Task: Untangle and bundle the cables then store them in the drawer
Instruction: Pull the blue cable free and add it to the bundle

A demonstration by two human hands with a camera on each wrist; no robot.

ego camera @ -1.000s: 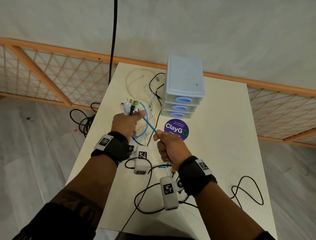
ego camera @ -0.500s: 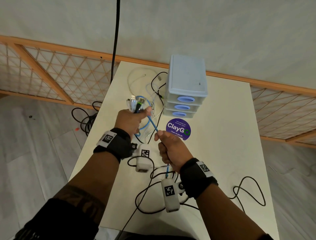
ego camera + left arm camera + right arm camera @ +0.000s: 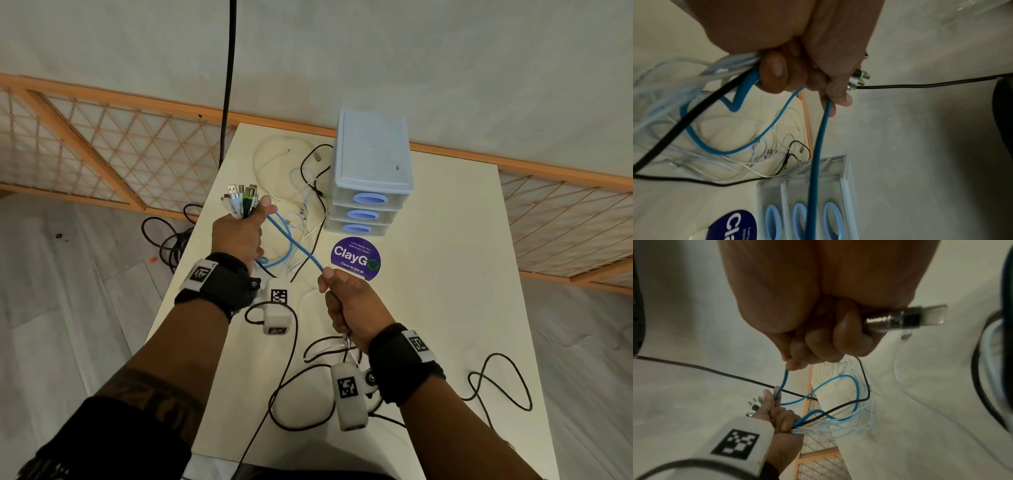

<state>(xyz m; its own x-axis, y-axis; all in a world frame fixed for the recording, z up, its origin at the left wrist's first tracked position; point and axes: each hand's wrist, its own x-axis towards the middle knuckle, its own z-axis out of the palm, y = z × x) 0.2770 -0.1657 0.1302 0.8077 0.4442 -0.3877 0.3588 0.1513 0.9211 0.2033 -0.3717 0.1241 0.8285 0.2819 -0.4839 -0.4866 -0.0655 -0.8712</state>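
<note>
My left hand (image 3: 239,229) grips a bundle of cable ends (image 3: 241,200), their plugs sticking up above the fist; white, black and blue leads hang from it (image 3: 719,78). A blue cable (image 3: 294,246) runs taut from my left thumb to my right hand (image 3: 346,305), which grips it in a fist. Its silver USB plug (image 3: 906,319) sticks out behind the right fist. The blue cable (image 3: 816,162) passes in front of the small drawer unit (image 3: 371,178), whose three drawers are shut. Loose white and black cables (image 3: 301,192) lie tangled on the table beside the unit.
The white table (image 3: 445,274) carries a purple round sticker (image 3: 356,257) in front of the drawer unit. Black camera leads (image 3: 496,383) loop over the table's near part. A wooden lattice fence (image 3: 102,154) runs behind, and more black cable (image 3: 171,240) lies on the floor at left.
My right hand has slid back along the blue cable toward me, so the stretch between the hands is longer. The left hand with the bundle has risen a little.
</note>
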